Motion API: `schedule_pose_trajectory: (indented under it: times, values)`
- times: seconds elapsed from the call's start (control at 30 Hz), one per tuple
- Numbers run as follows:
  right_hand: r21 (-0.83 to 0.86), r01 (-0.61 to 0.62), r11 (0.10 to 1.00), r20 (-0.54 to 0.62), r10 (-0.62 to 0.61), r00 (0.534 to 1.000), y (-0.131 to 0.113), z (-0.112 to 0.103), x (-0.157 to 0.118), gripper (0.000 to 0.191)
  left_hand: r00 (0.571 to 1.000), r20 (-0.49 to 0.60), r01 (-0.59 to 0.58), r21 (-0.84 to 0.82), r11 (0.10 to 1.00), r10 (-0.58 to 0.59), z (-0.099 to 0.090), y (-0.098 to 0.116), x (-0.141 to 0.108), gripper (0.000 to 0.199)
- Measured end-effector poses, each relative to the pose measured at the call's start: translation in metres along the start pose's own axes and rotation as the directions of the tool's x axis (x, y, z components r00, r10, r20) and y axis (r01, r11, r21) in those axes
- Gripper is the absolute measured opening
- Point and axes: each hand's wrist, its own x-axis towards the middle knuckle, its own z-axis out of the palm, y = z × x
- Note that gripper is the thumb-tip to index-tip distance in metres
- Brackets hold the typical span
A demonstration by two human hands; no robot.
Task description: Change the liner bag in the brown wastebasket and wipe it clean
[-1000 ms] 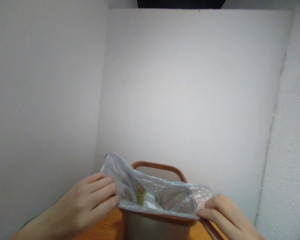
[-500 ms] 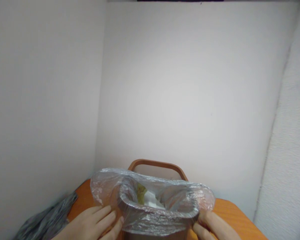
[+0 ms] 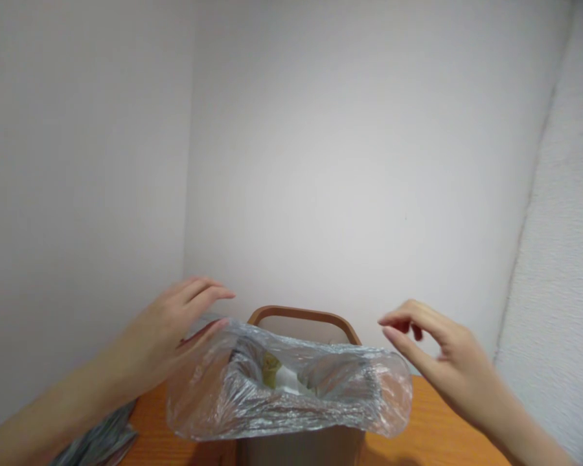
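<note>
A small bin with a brown rim [image 3: 302,315] stands on the orange table [image 3: 432,427]. A clear grey plastic bag liner [image 3: 282,401] is folded down over its near rim and hangs outside it. Inside the bag lie a yellowish scrap and some white paper [image 3: 278,377]. My left hand [image 3: 175,330] hovers at the bag's left rear edge, fingers spread, thumb touching the plastic. My right hand [image 3: 437,353] is raised just right of the bag, fingers loosely curled and holding nothing.
White partition walls [image 3: 350,162] close the table in at the back, left and right. A crumpled grey plastic sheet [image 3: 100,440] lies on the table at the lower left, beside my left forearm.
The bag's edge went from held above the bin to pulled down over its rim. Both hands have let go and lifted away to the sides.
</note>
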Motion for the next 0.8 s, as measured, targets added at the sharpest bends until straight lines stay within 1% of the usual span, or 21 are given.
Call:
schedule_pose_trajectory:
  times: [0.03, 0.1, 0.13, 0.2, 0.27, 0.33, 0.4, 0.5, 0.57, 0.67, 0.73, 0.8]
  values:
    - [0.006, -0.001, 1.000, 0.100, 0.001, 0.995, 0.002, 0.006, 0.012, 0.021, 0.995, 0.092, 0.028, -0.027, 0.999, -0.026, 0.004, -0.003, 0.011, 0.035]
    - [0.021, -0.006, 1.000, 0.264, 0.000, 0.965, 0.008, 0.022, 0.027, 0.025, 0.965, 0.259, 0.075, -0.116, 0.990, -0.043, 0.016, -0.014, 0.025, 0.033]
    - [0.032, -0.019, 0.999, 0.320, 0.008, 0.947, 0.012, 0.031, 0.030, 0.025, 0.945, 0.323, 0.105, -0.170, 0.980, -0.045, 0.023, -0.020, 0.029, 0.030]
    - [0.070, -0.085, 0.994, 0.380, 0.052, 0.924, 0.020, 0.045, 0.032, 0.025, 0.920, 0.387, 0.179, -0.278, 0.944, -0.060, 0.037, -0.032, 0.033, 0.036]
    - [0.152, -0.186, 0.971, 0.394, 0.113, 0.912, 0.028, 0.056, 0.032, 0.027, 0.903, 0.413, 0.291, -0.395, 0.871, -0.114, 0.050, -0.043, 0.036, 0.043]
    - [0.237, -0.287, 0.928, 0.371, 0.187, 0.910, 0.037, 0.064, 0.033, 0.029, 0.887, 0.430, 0.388, -0.496, 0.777, -0.169, 0.065, -0.051, 0.042, 0.045]
    - [0.277, -0.351, 0.895, 0.314, 0.261, 0.913, 0.048, 0.071, 0.035, 0.030, 0.878, 0.434, 0.436, -0.553, 0.710, -0.202, 0.081, -0.056, 0.050, 0.046]
    - [0.272, -0.403, 0.874, 0.226, 0.349, 0.910, 0.064, 0.084, 0.040, 0.031, 0.864, 0.438, 0.485, -0.584, 0.651, -0.251, 0.111, -0.062, 0.064, 0.051]
    - [0.286, -0.438, 0.852, 0.207, 0.392, 0.897, 0.074, 0.092, 0.043, 0.033, 0.837, 0.465, 0.538, -0.601, 0.591, -0.288, 0.132, -0.066, 0.073, 0.052]
    - [0.345, -0.494, 0.798, 0.208, 0.448, 0.869, 0.085, 0.104, 0.047, 0.032, 0.782, 0.534, 0.620, -0.615, 0.487, -0.321, 0.165, -0.070, 0.083, 0.050]
    - [0.397, -0.529, 0.750, 0.236, 0.473, 0.849, 0.091, 0.114, 0.047, 0.031, 0.746, 0.583, 0.664, -0.615, 0.425, -0.321, 0.185, -0.072, 0.085, 0.044]
    - [0.454, -0.560, 0.693, 0.290, 0.479, 0.828, 0.094, 0.124, 0.042, 0.033, 0.717, 0.623, 0.696, -0.614, 0.373, -0.313, 0.203, -0.074, 0.083, 0.035]
